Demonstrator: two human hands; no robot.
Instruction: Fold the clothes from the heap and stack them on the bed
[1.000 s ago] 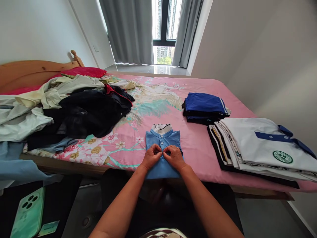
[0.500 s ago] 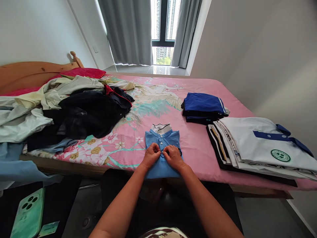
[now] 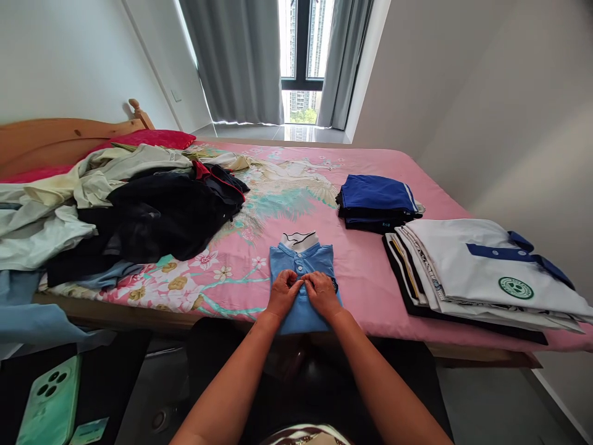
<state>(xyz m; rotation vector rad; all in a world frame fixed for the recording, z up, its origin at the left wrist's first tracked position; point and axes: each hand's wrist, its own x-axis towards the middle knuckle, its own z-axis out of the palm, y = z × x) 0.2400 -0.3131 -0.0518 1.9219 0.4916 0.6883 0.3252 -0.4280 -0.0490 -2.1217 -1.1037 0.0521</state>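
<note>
A light blue polo shirt (image 3: pixel 306 317) with a white, dark-lined collar lies folded at the bed's near edge, collar pointing away from me. My left hand (image 3: pixel 283 293) pinches at the front placket below the visible white buttons. From the other side, my right hand (image 3: pixel 321 293) pinches the same spot, and the fingertips of both hands nearly meet. Whatever button lies between the fingertips is hidden. Both wrists rest low over the shirt's lower half.
Right of the shirt lie a stack of folded white shirts (image 3: pixel 467 272) and a smaller pile of blue and black clothes (image 3: pixel 377 194). Loose dark and pale garments (image 3: pixel 152 216) are heaped at left. A green phone (image 3: pixel 50 402) and a card (image 3: pixel 90 431) lie at lower left.
My fingertips have drawn slightly closer together at the placket. The shirt stays in place, and the whole view has shifted a little.
</note>
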